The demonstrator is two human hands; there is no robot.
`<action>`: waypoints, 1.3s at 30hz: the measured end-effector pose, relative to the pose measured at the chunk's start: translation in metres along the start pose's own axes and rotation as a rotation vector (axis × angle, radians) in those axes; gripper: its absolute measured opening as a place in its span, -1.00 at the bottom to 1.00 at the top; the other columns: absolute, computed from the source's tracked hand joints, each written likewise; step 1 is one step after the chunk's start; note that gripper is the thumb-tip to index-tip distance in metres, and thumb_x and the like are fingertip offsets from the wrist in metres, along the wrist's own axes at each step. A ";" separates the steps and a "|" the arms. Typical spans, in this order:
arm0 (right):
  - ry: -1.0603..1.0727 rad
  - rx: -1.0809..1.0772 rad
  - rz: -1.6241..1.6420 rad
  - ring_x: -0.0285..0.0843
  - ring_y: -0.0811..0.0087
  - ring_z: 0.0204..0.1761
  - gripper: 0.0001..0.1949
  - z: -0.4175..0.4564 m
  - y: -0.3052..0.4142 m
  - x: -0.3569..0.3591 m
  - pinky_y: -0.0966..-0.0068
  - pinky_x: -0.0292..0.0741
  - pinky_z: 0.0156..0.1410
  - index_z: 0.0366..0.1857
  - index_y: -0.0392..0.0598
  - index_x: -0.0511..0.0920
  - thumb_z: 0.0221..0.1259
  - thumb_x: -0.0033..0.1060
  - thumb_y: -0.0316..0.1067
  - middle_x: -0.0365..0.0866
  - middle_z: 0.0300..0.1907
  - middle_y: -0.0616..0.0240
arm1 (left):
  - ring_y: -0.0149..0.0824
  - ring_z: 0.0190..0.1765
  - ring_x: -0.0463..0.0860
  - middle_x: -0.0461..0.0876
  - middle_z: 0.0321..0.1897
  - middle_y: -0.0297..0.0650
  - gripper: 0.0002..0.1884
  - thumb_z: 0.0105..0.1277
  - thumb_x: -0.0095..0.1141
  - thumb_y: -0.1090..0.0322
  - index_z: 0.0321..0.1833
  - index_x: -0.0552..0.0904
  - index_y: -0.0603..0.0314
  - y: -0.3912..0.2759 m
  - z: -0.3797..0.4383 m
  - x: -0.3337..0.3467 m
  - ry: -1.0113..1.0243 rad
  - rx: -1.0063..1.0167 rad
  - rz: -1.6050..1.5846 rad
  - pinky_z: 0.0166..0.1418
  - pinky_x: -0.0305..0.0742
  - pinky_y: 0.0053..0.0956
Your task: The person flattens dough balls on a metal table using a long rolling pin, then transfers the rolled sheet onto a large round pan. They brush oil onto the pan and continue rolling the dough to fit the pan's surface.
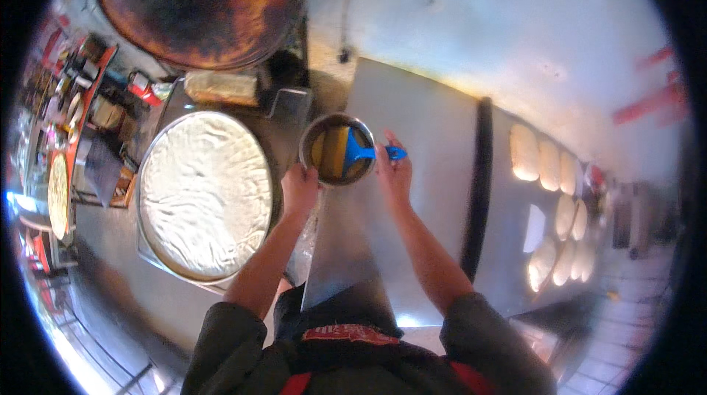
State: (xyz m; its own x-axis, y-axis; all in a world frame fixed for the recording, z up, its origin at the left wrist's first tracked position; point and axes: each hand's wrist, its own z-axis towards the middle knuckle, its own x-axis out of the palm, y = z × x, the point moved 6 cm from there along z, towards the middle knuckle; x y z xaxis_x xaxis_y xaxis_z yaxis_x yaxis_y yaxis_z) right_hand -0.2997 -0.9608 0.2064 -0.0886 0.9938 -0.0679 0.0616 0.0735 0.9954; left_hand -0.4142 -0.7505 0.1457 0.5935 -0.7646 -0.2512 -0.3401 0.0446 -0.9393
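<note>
My left hand point(301, 188) grips the near left rim of a round metal bowl point(364, 125). A yellowish-brown liquid point(333, 152) lies inside it. In my right hand point(395, 171) is a blue-handled brush point(359, 153), its wide head down in the bowl and the handle's end poking out past my fingers. Its bristles are hard to make out in the liquid. Left of the bowl stands a large round pan point(268, 174), filled with a pale, wrinkled, glossy sheet that looks like dough point(204, 196).
A large round browned pan or griddle point(193, 2) is at the upper left. Under my hands runs a metal worktop point(425, 201), crossed by a dark strip point(479, 190). Several oval pale breads or dough pieces point(525, 152) lie at right. Crowded shelves point(83, 102) line the far left.
</note>
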 end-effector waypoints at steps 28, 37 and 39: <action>0.234 0.258 0.595 0.68 0.42 -0.45 -0.78 -0.188 0.005 0.319 0.47 0.68 -0.30 -0.18 -0.21 0.70 0.41 0.41 -0.24 0.73 -0.31 0.25 | 0.35 -0.14 0.69 0.68 -0.33 0.28 -0.70 0.39 0.10 0.21 -0.29 0.65 0.40 0.198 -0.128 -0.402 -0.347 -0.251 0.131 -0.07 0.56 0.12; 0.883 -0.107 -0.636 0.76 0.29 -0.50 -0.70 -0.208 -0.024 0.484 0.31 0.67 -0.32 -0.31 -0.22 0.71 0.39 0.35 -0.14 0.73 -0.53 0.12 | 0.02 -0.36 0.79 0.73 -0.51 0.07 -0.69 0.41 0.08 0.24 -0.33 0.66 0.41 0.214 -0.215 -0.494 -0.457 -0.323 0.155 -0.18 0.64 -0.10; 0.877 -0.887 -0.834 0.72 0.12 -0.33 -0.74 -0.226 0.015 0.485 0.24 0.63 -0.20 -0.25 -0.23 0.71 0.36 0.38 -0.19 0.68 -0.38 0.06 | -0.05 -0.40 0.80 0.73 -0.54 0.04 -0.69 0.42 0.06 0.26 -0.35 0.65 0.42 0.217 -0.226 -0.498 -0.487 -0.338 0.077 -0.21 0.65 -0.15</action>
State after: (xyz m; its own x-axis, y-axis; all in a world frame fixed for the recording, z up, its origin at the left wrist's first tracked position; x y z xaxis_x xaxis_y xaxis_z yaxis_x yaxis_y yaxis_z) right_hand -0.5661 -0.4970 0.2033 -0.3647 0.3047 -0.8799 -0.8835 0.1852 0.4303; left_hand -0.9485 -0.5055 0.1201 0.7970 -0.3807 -0.4689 -0.5614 -0.1803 -0.8077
